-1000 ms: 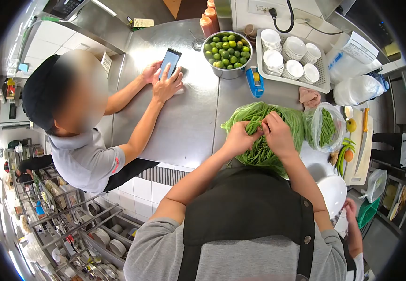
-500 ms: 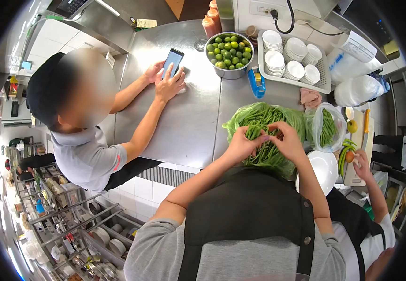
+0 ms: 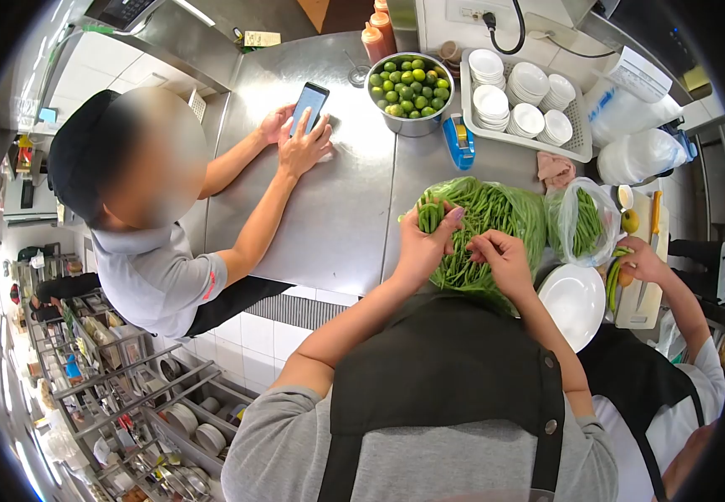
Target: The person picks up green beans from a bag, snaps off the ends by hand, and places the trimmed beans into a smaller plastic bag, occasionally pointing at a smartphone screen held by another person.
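Observation:
My left hand (image 3: 423, 248) is wrapped round a small bunch of green beans (image 3: 431, 216), held upright over the left edge of an open green plastic bag (image 3: 531, 209). Many loose green beans (image 3: 496, 207) fill that bag. My right hand (image 3: 503, 261) hovers just above the beans at the bag's near side, its fingertips pinched together. Whatever sits in that pinch is too small to make out. Beside the bag on the right stands a clear plastic bag (image 3: 609, 219) of cut green beans.
A bowl of limes (image 3: 412, 125), a blue tape dispenser (image 3: 459, 144) and a crate of small white dishes (image 3: 576, 146) stand behind. An oval white plate (image 3: 571, 308) lies near my right arm. A co-worker's hand (image 3: 643, 259) reaches over a cutting board (image 3: 653, 293); another person holds a phone (image 3: 309, 105).
My hands have drawn apart: the left moved left with the bunch of green beans, the right lower. The co-worker's hand at right moved up over the board.

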The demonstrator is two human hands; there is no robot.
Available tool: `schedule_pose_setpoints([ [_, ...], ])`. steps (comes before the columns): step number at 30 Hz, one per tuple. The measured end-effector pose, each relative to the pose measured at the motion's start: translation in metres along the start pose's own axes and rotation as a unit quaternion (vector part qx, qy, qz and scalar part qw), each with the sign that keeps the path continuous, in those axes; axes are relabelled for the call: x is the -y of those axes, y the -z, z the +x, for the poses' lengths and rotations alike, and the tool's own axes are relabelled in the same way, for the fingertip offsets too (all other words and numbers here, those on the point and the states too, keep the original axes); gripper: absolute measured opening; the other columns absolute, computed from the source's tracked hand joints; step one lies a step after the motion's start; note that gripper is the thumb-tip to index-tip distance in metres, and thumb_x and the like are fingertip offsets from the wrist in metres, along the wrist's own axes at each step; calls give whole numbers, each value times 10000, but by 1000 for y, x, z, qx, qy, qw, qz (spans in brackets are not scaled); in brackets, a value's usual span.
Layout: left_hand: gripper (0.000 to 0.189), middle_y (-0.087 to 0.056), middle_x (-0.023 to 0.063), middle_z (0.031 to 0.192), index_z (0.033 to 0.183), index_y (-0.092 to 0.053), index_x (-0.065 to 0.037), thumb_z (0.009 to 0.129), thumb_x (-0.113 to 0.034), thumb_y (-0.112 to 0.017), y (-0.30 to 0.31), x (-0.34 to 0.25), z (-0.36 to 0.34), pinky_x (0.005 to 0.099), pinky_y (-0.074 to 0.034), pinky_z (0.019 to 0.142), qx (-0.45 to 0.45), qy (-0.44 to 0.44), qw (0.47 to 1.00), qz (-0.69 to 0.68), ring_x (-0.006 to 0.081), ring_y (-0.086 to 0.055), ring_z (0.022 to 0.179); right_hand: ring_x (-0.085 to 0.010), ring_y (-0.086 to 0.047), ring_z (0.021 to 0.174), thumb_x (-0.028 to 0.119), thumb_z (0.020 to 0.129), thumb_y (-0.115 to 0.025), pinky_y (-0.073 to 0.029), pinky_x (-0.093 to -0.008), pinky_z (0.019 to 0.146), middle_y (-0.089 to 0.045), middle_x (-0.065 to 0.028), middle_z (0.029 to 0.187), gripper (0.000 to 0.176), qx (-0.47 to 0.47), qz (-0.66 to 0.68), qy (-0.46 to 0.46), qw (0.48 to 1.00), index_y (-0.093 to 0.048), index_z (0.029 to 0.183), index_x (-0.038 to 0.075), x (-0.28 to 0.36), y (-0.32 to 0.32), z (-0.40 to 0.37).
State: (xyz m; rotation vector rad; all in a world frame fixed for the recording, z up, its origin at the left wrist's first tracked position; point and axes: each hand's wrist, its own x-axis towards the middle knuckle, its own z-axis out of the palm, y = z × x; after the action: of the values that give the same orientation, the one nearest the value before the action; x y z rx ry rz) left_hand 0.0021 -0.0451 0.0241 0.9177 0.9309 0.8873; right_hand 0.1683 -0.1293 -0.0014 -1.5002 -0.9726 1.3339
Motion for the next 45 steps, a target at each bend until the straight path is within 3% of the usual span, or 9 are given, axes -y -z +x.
schedule_pose_setpoints([
  [6, 157, -637, 50, 772, 969, -635, -16, 977, -158, -700, 6, 9, 3, 240, -413, 452, -62, -19, 998, -21, 71, -503, 486, -297, -632, 833, 81, 957, -630, -504, -375, 728, -628, -143, 857, 102, 98, -251, 262, 927, -663, 952, -15, 31, -10, -11],
  [9, 158, -629, 45, 770, 972, -635, -19, 972, -159, -708, 10, 13, 5, 244, -416, 459, -74, -10, 997, -31, 73, -500, 494, -336, -609, 842, 78, 914, -674, -499, -402, 725, -607, -146, 850, 101, 185, -206, 315, 908, -645, 948, -13, 41, -19, -17],
  [13, 160, -593, 31, 725, 932, -614, -34, 986, -174, -670, 22, -1, 16, 267, -429, 473, -73, 17, 996, -57, 93, -496, 503, -330, -608, 859, 126, 878, -730, -500, -424, 763, -618, -133, 887, 148, 204, -251, 226, 919, -680, 894, -13, 42, -14, -11],
  [20, 168, -594, 43, 703, 927, -598, -36, 1005, -181, -629, 33, 6, 13, 295, -524, 552, -10, 116, 990, -75, 122, -561, 546, -354, -605, 973, 155, 885, -714, -493, -430, 869, -625, -162, 982, 173, 55, -379, 169, 908, -692, 918, -14, 13, 23, 6],
  [23, 141, -630, 62, 751, 1006, -607, -25, 996, -156, -655, 20, 13, 3, 315, -579, 606, 17, 149, 985, -88, 138, -616, 589, -369, -603, 1021, 96, 873, -673, -498, -435, 890, -624, -178, 1044, 164, -35, -445, 157, 881, -663, 977, -30, 6, 35, 8],
  [29, 162, -660, 80, 823, 1091, -585, -29, 982, -110, -674, 9, 35, -4, 337, -611, 660, 81, 199, 972, -95, 163, -665, 655, -386, -592, 1077, 10, 842, -563, -490, -450, 930, -622, -202, 1087, 144, -58, -564, 118, 815, -640, 953, -40, -7, 44, 8],
  [32, 138, -642, 56, 813, 1064, -573, -40, 981, -96, -669, 6, 39, -3, 302, -554, 597, 120, 180, 974, -60, 138, -603, 614, -389, -595, 1060, 6, 851, -543, -486, -463, 926, -618, -203, 1066, 153, -94, -615, 153, 768, -644, 960, -29, -8, 34, 11],
  [41, 126, -596, 36, 766, 1087, -545, -66, 998, -76, -635, -1, 38, -15, 250, -377, 484, 198, 239, 951, 7, 84, -462, 545, -409, -611, 1018, -36, 806, -599, -508, -480, 874, -614, -228, 1015, 150, -74, -614, 73, 782, -609, 955, -19, 0, 35, 15],
  [45, 114, -579, 16, 723, 1067, -563, -69, 1000, -108, -647, -3, 31, -15, 252, -363, 467, 195, 239, 951, -13, 70, -447, 529, -436, -616, 967, -57, 794, -607, -512, -498, 847, -607, -236, 995, 196, -94, -528, 70, 841, -585, 985, -16, 10, 38, 12],
])
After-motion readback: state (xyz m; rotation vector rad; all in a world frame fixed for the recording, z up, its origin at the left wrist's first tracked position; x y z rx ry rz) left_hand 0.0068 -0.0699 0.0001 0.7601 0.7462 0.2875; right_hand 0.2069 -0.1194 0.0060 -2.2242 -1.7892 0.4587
